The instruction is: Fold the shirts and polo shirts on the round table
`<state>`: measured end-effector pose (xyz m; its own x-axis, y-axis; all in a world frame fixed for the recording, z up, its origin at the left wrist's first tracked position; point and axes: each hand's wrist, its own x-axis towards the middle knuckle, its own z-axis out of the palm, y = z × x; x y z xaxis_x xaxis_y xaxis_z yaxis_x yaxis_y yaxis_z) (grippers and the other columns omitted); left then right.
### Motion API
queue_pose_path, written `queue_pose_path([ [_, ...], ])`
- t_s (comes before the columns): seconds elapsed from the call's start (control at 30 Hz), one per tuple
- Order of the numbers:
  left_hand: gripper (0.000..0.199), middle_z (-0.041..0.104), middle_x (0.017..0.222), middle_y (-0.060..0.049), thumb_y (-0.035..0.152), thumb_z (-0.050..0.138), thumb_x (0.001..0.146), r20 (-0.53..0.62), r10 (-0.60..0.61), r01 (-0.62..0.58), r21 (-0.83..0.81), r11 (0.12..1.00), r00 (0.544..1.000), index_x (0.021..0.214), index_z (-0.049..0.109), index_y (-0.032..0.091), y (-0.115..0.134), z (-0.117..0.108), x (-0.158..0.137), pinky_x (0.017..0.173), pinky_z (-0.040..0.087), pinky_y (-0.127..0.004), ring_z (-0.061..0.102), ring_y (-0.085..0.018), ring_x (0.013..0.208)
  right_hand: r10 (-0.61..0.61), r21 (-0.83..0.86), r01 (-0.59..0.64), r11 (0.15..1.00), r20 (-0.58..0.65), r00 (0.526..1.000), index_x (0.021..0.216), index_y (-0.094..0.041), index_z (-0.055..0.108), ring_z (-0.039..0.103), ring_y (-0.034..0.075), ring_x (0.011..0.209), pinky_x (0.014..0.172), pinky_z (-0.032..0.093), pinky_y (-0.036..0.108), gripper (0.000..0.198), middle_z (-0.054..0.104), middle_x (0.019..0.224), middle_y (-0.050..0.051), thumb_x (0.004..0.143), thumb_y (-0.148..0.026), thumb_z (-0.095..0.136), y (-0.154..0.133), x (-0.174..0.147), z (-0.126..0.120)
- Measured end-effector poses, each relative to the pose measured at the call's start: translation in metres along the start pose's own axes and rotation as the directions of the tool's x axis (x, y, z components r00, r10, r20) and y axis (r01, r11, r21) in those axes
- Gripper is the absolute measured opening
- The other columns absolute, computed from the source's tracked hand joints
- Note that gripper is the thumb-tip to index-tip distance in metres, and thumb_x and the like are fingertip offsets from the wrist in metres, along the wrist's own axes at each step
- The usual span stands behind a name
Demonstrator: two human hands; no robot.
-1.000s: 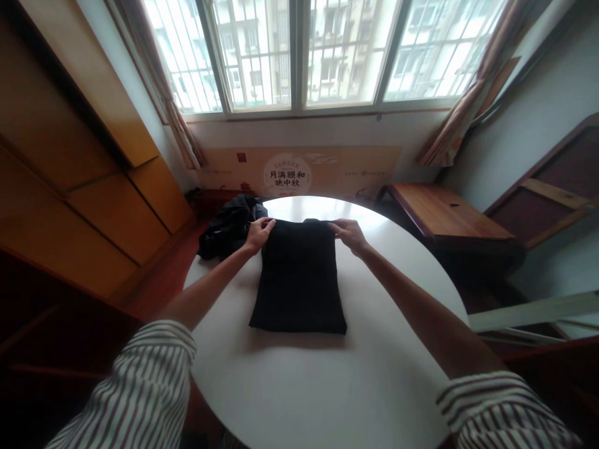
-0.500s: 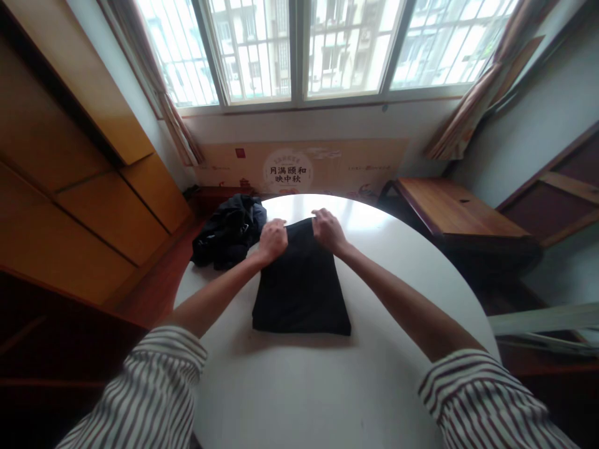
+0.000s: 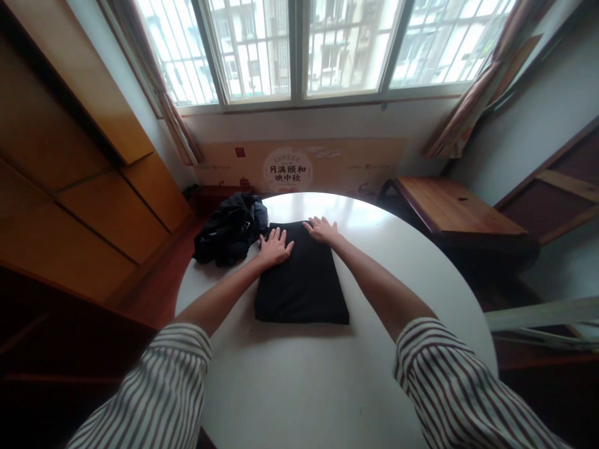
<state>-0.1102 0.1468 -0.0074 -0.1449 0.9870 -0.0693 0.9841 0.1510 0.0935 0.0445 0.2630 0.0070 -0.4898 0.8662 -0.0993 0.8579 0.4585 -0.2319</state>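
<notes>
A black garment (image 3: 302, 287), folded into a flat rectangle, lies on the round white table (image 3: 299, 386); what kind of garment it is I cannot make out. My left hand (image 3: 275, 249) rests palm down on its far left part with the fingers spread. On the far right corner lies my right hand (image 3: 322, 229), fingers stretched out and apart, flat on the cloth. Neither hand grips anything. A crumpled pile of dark clothes (image 3: 229, 231) sits at the table's far left edge, just beyond my left hand.
Wooden cabinets (image 3: 93, 206) stand along the left side. Past the table's right edge is a brown wooden desk (image 3: 463, 209). A printed banner (image 3: 337, 165) runs along the wall below the barred windows (image 3: 344, 50).
Both hands have let go of the garment's far edge and opened flat onto it. That edge now lies down on the table, and the garment's near edge sits slightly farther from me.
</notes>
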Motion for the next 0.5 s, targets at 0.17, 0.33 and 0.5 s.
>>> queue_pose_path([
  [0.17,0.060,0.024,0.160,-0.016,0.035,0.021,0.100,-0.015,0.161,-0.161,0.041,0.986,0.987,0.153,0.027,0.007,0.001,0.002,0.003,0.118,0.016,-0.056,0.020,-0.030,0.148,-0.213,-0.162,0.184,0.970,-0.191,0.958,0.154,-0.006,0.026,0.014,0.031,0.149,0.117,0.006,0.059,0.060,0.016,0.162,0.018,0.101,-0.035,0.024,-0.027,-0.027,0.011],
  [0.33,0.064,0.014,0.163,-0.015,0.042,0.021,0.100,0.028,0.079,-0.079,-0.002,0.997,0.996,0.155,0.023,0.008,-0.012,0.006,0.019,0.116,0.018,-0.061,0.013,-0.034,0.150,-0.304,-0.179,0.275,0.945,-0.162,0.939,0.151,-0.006,0.035,0.018,0.031,0.149,0.119,0.006,0.055,0.061,0.022,0.160,0.017,0.102,-0.041,0.024,-0.031,-0.072,0.042],
  [0.5,0.064,0.022,0.160,-0.019,0.045,0.024,0.100,-0.005,0.079,-0.079,0.061,0.995,0.997,0.154,0.027,0.010,-0.012,0.003,0.033,0.114,0.012,-0.068,0.018,-0.038,0.148,-0.452,-0.147,0.436,0.888,-0.100,0.887,0.153,-0.005,0.030,0.018,0.030,0.149,0.120,0.009,0.050,0.068,0.022,0.160,0.019,0.102,-0.051,0.026,-0.022,-0.130,0.050],
])
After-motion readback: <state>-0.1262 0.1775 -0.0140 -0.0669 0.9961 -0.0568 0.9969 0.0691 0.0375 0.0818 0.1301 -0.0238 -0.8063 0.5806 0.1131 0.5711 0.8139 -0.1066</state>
